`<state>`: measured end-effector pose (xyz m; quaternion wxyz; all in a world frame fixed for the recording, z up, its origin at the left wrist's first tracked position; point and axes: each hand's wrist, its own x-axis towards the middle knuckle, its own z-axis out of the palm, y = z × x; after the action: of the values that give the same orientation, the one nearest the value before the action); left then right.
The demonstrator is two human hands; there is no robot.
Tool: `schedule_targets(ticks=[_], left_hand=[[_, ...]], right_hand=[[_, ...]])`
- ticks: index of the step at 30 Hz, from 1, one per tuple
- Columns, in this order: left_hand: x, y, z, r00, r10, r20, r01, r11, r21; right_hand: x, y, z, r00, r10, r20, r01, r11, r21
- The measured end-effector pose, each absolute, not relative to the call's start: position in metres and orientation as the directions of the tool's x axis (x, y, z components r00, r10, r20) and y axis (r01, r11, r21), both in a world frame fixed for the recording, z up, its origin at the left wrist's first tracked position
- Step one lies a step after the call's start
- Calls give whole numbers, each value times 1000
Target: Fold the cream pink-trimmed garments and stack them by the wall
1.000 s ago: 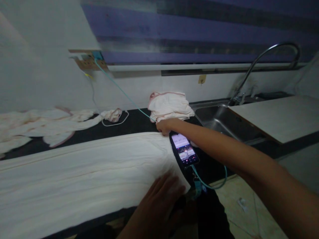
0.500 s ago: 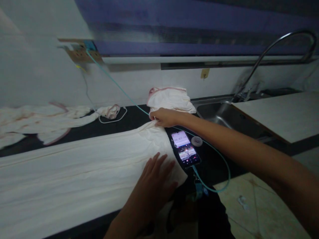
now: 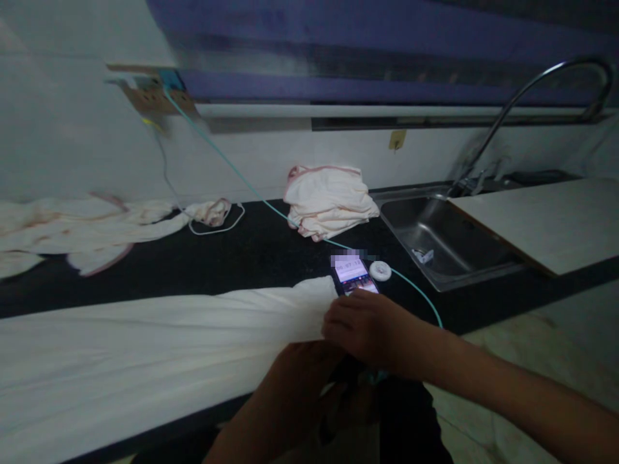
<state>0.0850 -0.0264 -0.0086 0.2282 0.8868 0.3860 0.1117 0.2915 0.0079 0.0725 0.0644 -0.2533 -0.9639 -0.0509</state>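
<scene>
A long white cloth (image 3: pixel 193 341) lies along the front of the dark counter, its right end under my hands. My right hand (image 3: pixel 360 322) is closed on the right end of this cloth, close to the counter's front edge. Just below and left of it, my left hand (image 3: pixel 304 367) rests at the cloth's near edge; its fingertips are hidden in shadow and behind my right hand. A lit phone (image 3: pixel 353 270) lies right beyond my right hand, which covers its lower part. A round white disc (image 3: pixel 380 270) sits beside the phone.
A folded stack of white cloths with pink trim (image 3: pixel 331 200) stands by the wall. Crumpled cloths (image 3: pixel 87 229) lie at the back left. A teal cable (image 3: pixel 222 158) runs from the wall socket across the counter. To the right are a steel sink (image 3: pixel 435 232) and a pale board (image 3: pixel 551 219).
My right hand has brought the cloth's far edge toward me, so the cloth is narrower. My left hand has gone from lying spread on the cloth to its near edge, beside my right hand.
</scene>
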Motion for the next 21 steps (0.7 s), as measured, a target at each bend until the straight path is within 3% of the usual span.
schedule_targets(ticks=[4, 10, 14, 17, 19, 21], left_hand=[[84, -30, -2, 673, 740, -3, 648, -586, 487], [83, -29, 7, 706, 708, -27, 630, -610, 481], [69, -36, 15, 638, 764, -95, 653, -473, 591], [55, -46, 11, 368, 927, -73, 561, -159, 812], [48, -50, 6, 33, 997, -71, 287, 59, 956], [44, -48, 4, -244, 961, -131, -51, 122, 991]], right_hand=[[302, -26, 39, -773, 562, 294, 603, 795, 67], [304, -44, 9, -590, 662, 462, 729, 683, -47], [303, -45, -2, -558, 678, 477, 752, 657, -55], [299, -48, -8, -556, 698, 450, 762, 645, -59], [294, -50, -9, -558, 700, 445, 767, 640, -43], [288, -52, -7, -564, 703, 433, 772, 635, -24]])
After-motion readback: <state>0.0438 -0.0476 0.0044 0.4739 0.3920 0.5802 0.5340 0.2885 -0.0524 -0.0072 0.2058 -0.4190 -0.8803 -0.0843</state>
